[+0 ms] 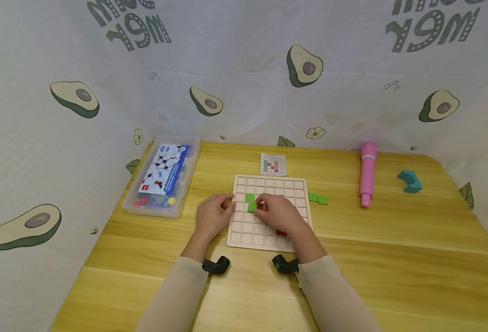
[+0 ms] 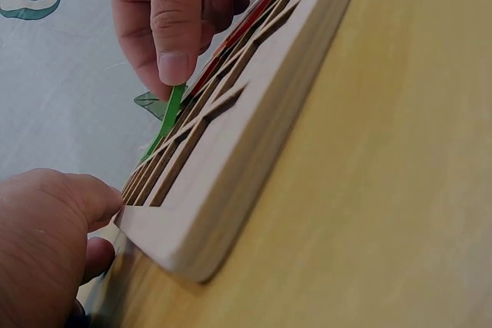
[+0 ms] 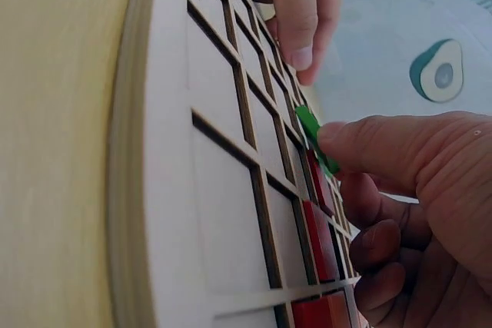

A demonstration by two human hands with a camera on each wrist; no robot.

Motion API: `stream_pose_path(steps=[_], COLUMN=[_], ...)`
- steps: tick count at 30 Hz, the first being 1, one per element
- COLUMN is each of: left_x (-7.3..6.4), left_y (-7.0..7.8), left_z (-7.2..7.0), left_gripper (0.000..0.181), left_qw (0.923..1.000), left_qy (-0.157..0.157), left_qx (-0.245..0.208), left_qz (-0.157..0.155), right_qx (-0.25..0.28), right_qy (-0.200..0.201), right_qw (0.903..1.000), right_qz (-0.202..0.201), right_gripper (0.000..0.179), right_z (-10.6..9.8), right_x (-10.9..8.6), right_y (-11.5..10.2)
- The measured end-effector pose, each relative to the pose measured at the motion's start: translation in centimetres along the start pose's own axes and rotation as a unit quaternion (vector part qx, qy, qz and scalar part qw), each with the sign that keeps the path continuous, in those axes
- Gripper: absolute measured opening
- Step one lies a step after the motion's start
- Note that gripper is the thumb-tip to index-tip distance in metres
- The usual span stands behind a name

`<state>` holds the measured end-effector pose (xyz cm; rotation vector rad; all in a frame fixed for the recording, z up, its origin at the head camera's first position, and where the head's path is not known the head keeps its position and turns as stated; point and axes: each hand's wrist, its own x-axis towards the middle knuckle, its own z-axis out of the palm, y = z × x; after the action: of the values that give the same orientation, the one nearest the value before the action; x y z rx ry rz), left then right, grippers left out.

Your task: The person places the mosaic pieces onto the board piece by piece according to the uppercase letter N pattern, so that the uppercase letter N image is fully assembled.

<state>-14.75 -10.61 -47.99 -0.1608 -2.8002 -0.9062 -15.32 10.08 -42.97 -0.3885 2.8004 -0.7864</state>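
A square wooden grid board (image 1: 258, 239) lies on the table in front of me. My right hand (image 1: 279, 213) is over its middle and pinches a green square tile (image 3: 317, 137) between thumb and fingertips. In the left wrist view that tile stands tilted against the grid. Another green tile (image 1: 249, 198) sits in a cell just behind it. Red tiles (image 3: 321, 240) lie in cells near the right hand, partly hidden by it. My left hand (image 1: 214, 214) rests at the board's left edge, its fingertips touching the rim, with loosely bent fingers.
Two green tiles (image 1: 318, 198) lie right of the board. Behind it is a printed pattern card (image 1: 273, 165). A clear plastic box (image 1: 161, 175) stands left; a pink toy microphone (image 1: 367, 175) and a teal arched block (image 1: 410, 181) lie right. A patterned cloth (image 1: 244, 69) hangs behind.
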Motion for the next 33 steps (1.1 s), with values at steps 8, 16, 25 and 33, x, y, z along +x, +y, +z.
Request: stream_pose_path(steps=[8,16,25,33], left_x=[0.0,0.0,0.0,0.0], left_y=[0.0,-0.1,0.0,0.0], left_z=[0.0,0.0,0.1,0.0], left_gripper=[0.03,0.029,0.029,0.028], left_qw=[1.0,1.0,1.0,0.9999], left_qy=[-0.004,-0.002,0.005,0.01], left_qx=[0.003,0.001,0.002,-0.001], left_qz=[0.001,0.004,0.006,0.007], right_qx=[-0.012,-0.028,-0.002,0.031], right_qy=[0.006,-0.001,0.004,0.011], right_qw=[0.9999,0.9995,0.9999,0.9976], right_qz=[0.006,0.013,0.011,0.061], right_gripper=[0.027,0.027,0.027,0.03], right_z=[0.2,0.3,-0.3,-1.9], right_x=[0.3,0.6,-0.2,-1.5], right_y=[-0.9,-1.4,-0.9,1.3])
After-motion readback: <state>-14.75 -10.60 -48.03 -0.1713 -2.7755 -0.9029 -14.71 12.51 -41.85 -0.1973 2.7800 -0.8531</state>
